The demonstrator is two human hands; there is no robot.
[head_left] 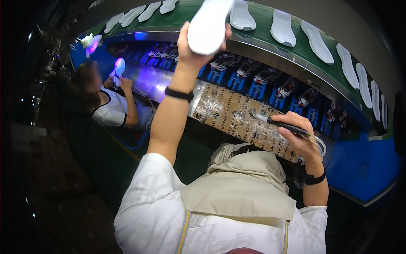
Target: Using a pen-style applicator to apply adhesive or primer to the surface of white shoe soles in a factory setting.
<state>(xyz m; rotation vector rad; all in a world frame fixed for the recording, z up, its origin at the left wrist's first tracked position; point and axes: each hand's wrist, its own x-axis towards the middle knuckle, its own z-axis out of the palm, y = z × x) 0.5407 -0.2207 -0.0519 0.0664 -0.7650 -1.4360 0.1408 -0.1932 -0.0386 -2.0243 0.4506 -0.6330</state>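
Note:
My left hand (187,53) reaches far forward with a white shoe sole (208,29) in its grip, fingers on one side and thumb on the other. The sole is held up over the edge of the green conveyor belt (262,23). In my right hand (303,134) is a black-handled brush (288,126) with a pale neck, its tip pointing left above the cardboard-covered ledge (230,112). A white tube (322,146) shows behind the right hand. The brush and the sole are well apart.
Several white soles (282,27) lie along the belt. Below it, shoe uppers (264,75) stand on blue holders (256,89) in a row. To the left, a co-worker (120,108) holds another sole (119,70) under purple light. A blue panel (361,169) stands at right.

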